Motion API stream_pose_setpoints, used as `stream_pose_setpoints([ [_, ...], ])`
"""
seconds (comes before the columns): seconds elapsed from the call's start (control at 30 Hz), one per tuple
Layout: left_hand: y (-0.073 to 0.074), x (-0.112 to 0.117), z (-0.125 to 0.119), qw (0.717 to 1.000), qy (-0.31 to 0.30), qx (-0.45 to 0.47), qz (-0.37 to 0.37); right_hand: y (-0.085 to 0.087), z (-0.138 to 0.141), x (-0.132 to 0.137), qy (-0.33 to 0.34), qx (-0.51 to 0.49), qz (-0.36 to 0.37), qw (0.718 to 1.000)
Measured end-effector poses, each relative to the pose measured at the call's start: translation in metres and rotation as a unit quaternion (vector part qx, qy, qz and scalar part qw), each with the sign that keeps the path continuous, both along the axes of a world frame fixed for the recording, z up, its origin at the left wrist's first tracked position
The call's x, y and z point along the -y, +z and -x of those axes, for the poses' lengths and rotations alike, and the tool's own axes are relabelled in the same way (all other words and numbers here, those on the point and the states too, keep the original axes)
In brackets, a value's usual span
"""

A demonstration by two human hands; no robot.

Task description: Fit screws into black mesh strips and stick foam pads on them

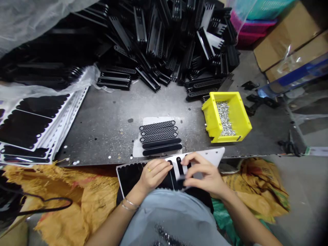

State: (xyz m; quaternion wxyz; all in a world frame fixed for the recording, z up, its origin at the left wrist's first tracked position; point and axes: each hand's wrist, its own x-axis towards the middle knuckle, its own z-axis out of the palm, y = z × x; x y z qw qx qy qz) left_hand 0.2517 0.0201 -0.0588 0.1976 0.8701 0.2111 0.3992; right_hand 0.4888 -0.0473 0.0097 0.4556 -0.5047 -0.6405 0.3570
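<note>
A white backing sheet (212, 154) covered with black adhesive strips lies across my lap at the table's near edge. My left hand (153, 172), wearing a ring and bracelets, rests on the sheet with its fingers pressing the black strips down. My right hand (202, 172) pinches one black strip (180, 171) on the sheet, lifting it off the backing. Just beyond the sheet, several black plastic grille parts (160, 137) lie side by side on a white sheet on the grey table (107, 119).
A yellow bin (241, 116) of small silver screws stands right of the grille parts. A big heap of black plastic parts (166, 41) fills the table's back. Stacked strip sheets (36, 126) lie at the left. Cardboard boxes (284, 41) and yellow sacks (77, 201) surround the table.
</note>
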Motion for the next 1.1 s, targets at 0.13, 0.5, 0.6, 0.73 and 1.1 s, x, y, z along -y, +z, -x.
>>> stream_pose_setpoints([
  [0.13,0.016,-0.001,-0.001,1.0,-0.011,0.016,0.012,0.036,-0.01,-0.016,-0.083,-0.134,0.047,0.986],
  [0.5,0.071,-0.08,0.043,0.916,0.27,-0.089,0.282,0.017,0.063,-0.13,0.075,0.233,-0.165,0.955],
  [0.6,0.069,-0.084,0.04,0.909,0.259,-0.07,0.319,0.015,0.064,-0.134,0.078,0.23,-0.151,0.958],
  [0.73,0.069,-0.083,0.034,0.9,0.265,-0.059,0.341,0.016,0.068,-0.134,0.077,0.236,-0.126,0.96],
  [1.1,0.067,-0.086,0.033,0.894,0.271,-0.049,0.354,0.031,0.002,-0.118,0.026,0.132,0.047,0.99],
])
